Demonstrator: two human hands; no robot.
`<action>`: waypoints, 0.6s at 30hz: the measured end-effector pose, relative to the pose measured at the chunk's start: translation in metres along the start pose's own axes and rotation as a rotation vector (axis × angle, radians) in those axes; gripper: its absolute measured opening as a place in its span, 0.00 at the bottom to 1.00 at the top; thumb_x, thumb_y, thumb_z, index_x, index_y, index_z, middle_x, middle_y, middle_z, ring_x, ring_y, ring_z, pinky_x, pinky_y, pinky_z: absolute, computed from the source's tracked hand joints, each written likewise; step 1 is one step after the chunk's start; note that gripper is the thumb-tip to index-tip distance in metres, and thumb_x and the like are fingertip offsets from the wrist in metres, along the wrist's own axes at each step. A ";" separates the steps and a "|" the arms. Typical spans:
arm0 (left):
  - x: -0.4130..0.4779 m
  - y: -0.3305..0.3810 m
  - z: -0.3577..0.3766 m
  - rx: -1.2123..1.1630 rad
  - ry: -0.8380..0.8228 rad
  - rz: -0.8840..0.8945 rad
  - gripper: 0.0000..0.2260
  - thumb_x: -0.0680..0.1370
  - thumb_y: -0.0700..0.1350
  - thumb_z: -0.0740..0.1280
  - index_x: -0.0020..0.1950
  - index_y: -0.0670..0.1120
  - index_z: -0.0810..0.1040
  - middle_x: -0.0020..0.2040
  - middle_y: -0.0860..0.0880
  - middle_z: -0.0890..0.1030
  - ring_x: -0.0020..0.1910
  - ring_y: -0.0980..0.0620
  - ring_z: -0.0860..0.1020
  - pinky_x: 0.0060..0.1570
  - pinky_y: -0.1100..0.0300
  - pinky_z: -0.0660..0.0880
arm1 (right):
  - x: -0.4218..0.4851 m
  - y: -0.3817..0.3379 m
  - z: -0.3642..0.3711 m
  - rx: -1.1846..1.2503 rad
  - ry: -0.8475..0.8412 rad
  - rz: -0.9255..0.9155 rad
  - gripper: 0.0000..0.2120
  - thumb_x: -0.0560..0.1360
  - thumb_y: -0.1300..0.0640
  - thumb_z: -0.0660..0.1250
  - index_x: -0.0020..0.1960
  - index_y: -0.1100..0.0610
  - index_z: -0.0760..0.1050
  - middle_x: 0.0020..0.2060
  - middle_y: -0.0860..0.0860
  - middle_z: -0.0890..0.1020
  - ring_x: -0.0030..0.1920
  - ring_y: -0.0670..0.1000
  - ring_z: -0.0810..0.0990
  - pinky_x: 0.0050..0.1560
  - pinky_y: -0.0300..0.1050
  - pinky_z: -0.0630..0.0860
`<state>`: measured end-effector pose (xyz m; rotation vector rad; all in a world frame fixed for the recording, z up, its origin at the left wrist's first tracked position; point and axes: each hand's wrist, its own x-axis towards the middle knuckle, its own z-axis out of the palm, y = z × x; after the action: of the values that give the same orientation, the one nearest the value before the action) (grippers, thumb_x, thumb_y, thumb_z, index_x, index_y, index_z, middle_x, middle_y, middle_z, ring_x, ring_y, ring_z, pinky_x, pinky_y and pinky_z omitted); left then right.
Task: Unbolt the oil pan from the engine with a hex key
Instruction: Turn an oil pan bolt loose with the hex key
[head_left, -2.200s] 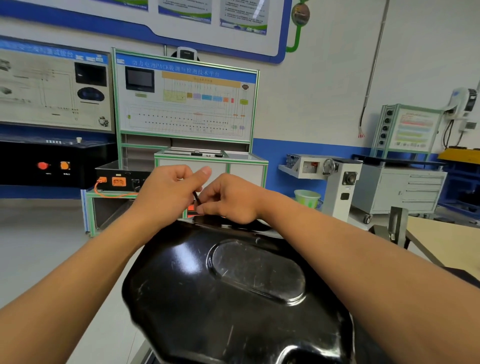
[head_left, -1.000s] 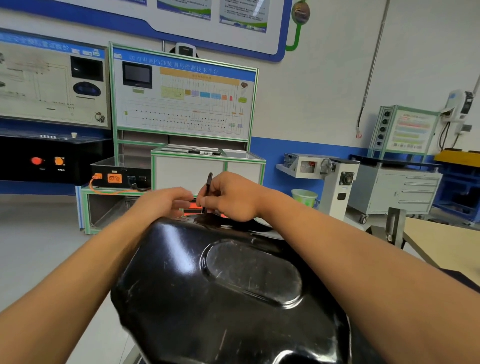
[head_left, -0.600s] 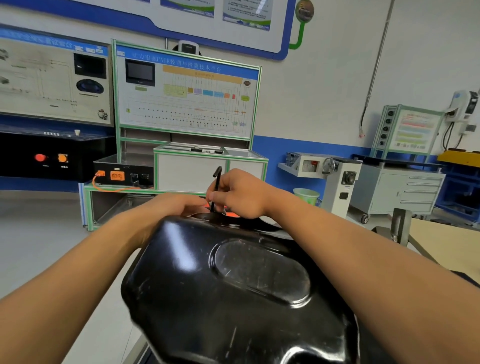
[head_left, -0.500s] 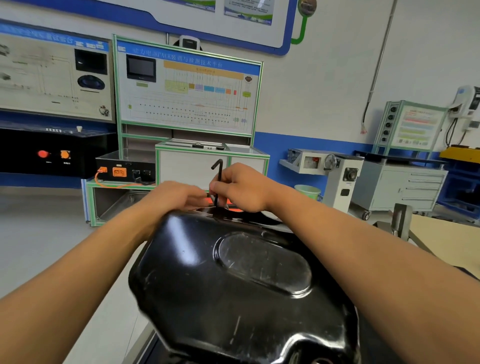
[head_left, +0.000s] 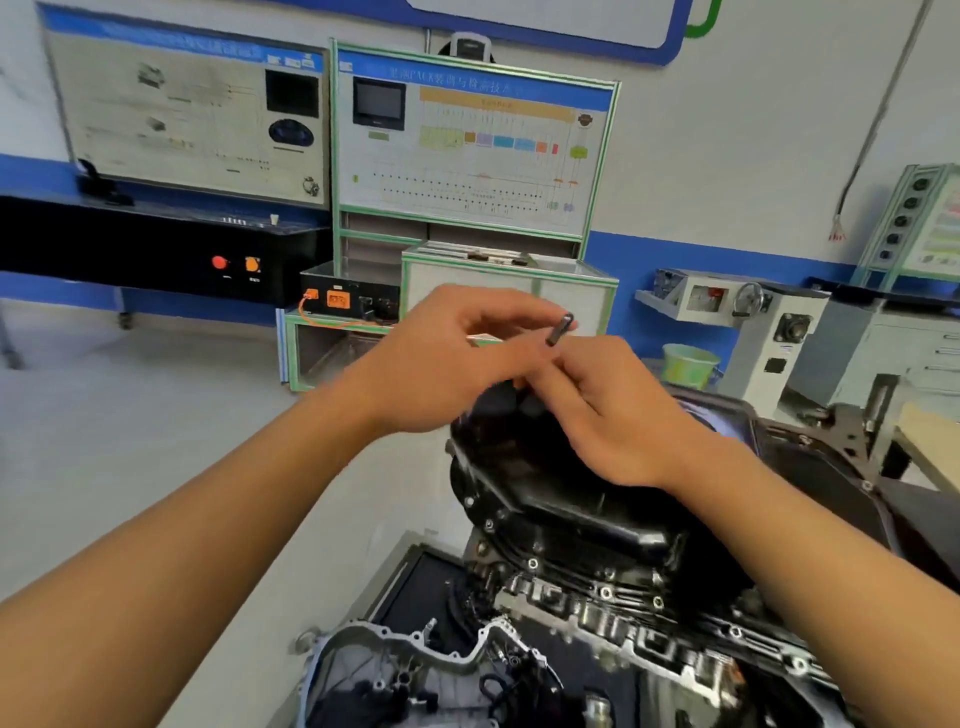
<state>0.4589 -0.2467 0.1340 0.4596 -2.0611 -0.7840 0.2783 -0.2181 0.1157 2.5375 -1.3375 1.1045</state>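
Observation:
The black oil pan (head_left: 561, 499) sits on top of the engine (head_left: 582, 618), with several bolt heads showing along its flange. Both hands meet above the pan's far end. A short black hex key (head_left: 560, 328) sticks up between their fingertips. My left hand (head_left: 457, 364) pinches the key's upper part between forefinger and thumb. My right hand (head_left: 608, 415) holds the lower part in its curled fingertips. The key's lower end is hidden by the fingers, and I cannot tell whether it touches a bolt.
A silver engine cover (head_left: 415, 660) lies at the bottom. A green-framed training bench (head_left: 467, 171) stands behind, beside a black console (head_left: 156, 249). A grey machine (head_left: 737, 306), a green bucket (head_left: 688, 364) and a wooden table edge (head_left: 930, 447) are at the right.
My left hand has risen from the pan's rim and joined the right hand on the hex key. The key now tilts to the right. The view has dropped, showing the engine below the pan.

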 end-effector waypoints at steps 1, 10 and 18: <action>-0.008 0.003 0.002 0.028 -0.021 0.008 0.09 0.80 0.41 0.68 0.59 0.46 0.83 0.54 0.49 0.85 0.53 0.53 0.83 0.56 0.62 0.78 | -0.008 -0.008 0.003 0.022 0.001 -0.023 0.18 0.85 0.57 0.57 0.40 0.40 0.69 0.30 0.37 0.75 0.33 0.40 0.75 0.37 0.33 0.67; -0.060 0.000 0.015 0.083 0.009 0.169 0.08 0.76 0.36 0.73 0.52 0.45 0.86 0.48 0.48 0.81 0.47 0.51 0.80 0.42 0.58 0.77 | -0.057 -0.040 0.030 -0.039 0.042 0.012 0.14 0.81 0.53 0.56 0.37 0.54 0.70 0.29 0.46 0.72 0.30 0.53 0.71 0.32 0.58 0.71; -0.106 -0.064 0.039 0.055 0.361 0.200 0.10 0.73 0.35 0.75 0.50 0.47 0.86 0.43 0.56 0.84 0.42 0.56 0.83 0.41 0.66 0.77 | -0.084 -0.059 0.064 0.008 0.260 0.135 0.03 0.77 0.59 0.72 0.47 0.53 0.84 0.31 0.45 0.79 0.31 0.49 0.76 0.33 0.42 0.74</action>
<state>0.4885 -0.2185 0.0105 0.3866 -1.7612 -0.4861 0.3275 -0.1470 0.0317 2.2391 -1.4505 1.4088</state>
